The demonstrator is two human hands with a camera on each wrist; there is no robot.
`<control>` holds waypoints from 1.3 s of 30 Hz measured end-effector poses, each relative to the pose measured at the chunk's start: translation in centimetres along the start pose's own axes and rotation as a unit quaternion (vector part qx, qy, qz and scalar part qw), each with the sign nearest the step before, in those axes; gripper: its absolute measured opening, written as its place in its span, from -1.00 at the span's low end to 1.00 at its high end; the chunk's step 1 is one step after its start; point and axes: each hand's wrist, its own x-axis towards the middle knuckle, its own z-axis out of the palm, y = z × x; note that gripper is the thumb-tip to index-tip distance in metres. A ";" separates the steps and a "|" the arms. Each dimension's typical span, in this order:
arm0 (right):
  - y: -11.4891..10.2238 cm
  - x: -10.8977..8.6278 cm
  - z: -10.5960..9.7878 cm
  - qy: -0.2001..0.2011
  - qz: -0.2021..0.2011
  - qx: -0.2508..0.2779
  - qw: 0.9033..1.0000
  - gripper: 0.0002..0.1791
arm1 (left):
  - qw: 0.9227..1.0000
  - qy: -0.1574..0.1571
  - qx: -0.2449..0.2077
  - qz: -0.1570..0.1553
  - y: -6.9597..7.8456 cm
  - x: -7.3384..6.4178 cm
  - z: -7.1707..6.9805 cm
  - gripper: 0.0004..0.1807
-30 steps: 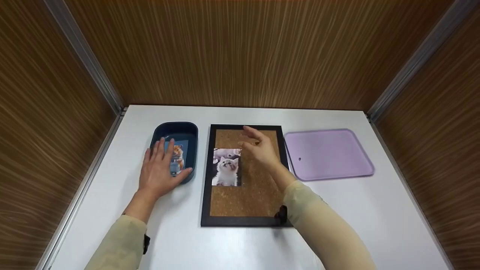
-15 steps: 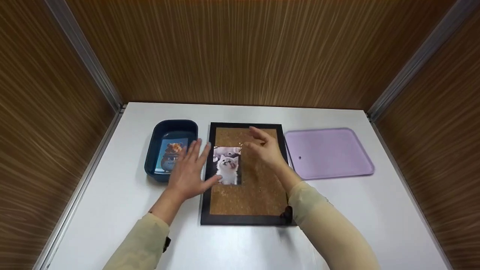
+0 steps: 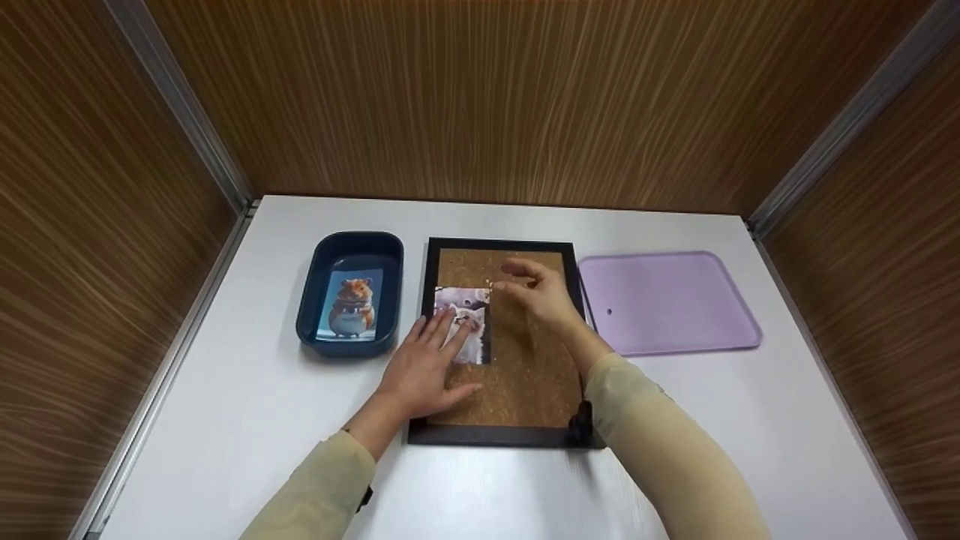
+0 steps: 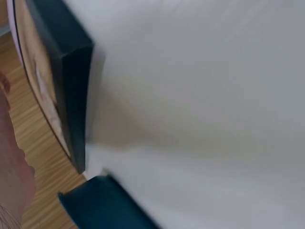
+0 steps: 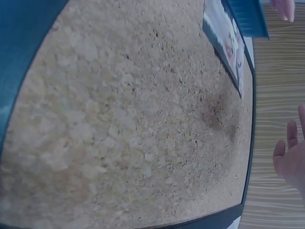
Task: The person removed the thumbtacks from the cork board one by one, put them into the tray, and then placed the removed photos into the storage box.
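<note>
A kitten photo lies on the left part of a black-framed cork board. My left hand is spread over the photo in the head view, fingers straight, covering its lower left part. My right hand hovers over the board, its thumb tip near the photo's upper right corner. Its thumb and index finger are apart, and the right wrist view shows the fingers loosely bent with nothing visible between them. Small gold specks show beside that corner.
Left of the board stands a dark blue bin with a hamster picture lying in it. A flat lilac tray with a small hole lies to the right. Wood-grain panels enclose the white table.
My left hand has moved right from over the blue bin onto the kitten photo, uncovering the hamster picture. My right hand has shifted slightly right, staying over the board.
</note>
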 end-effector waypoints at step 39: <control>5.8 2.7 3.4 -0.030 0.068 0.009 0.997 -0.44 | 0.999 -0.046 0.017 0.010 0.3 -0.5 4.3 0.05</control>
